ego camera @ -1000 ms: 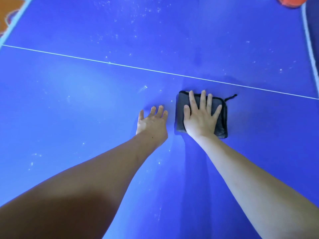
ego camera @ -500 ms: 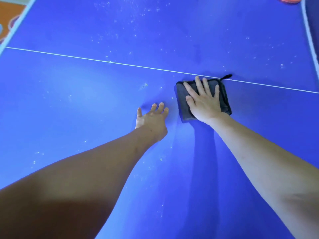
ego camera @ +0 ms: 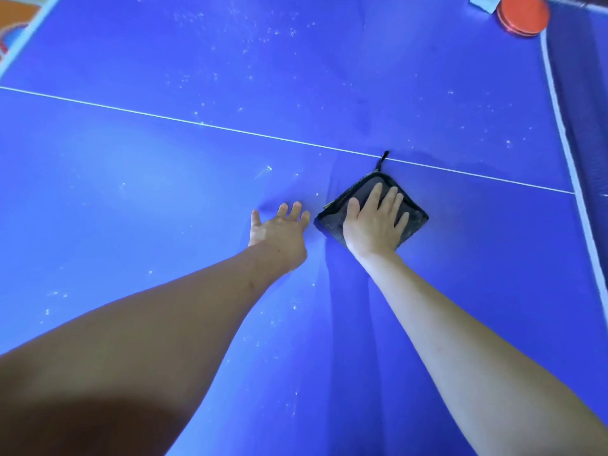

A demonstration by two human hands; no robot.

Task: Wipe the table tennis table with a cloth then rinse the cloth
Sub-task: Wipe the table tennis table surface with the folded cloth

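Four straight right-hand fingers (ego camera: 388,200) flat atop the folded cloth (ego camera: 413,222) (left hand (ego camera: 279,232) open alongside).

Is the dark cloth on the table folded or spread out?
Folded. The cloth lies as a small thick square under the flat right hand, with layered edges visible at its left corner.

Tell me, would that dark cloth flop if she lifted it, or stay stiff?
Probably floppy: the cloth is a folded, fuzzy pad lying flat under the right hand, so it would likely unfold and droop. It seems to slide easily on the smooth table. Its loop looks limp.
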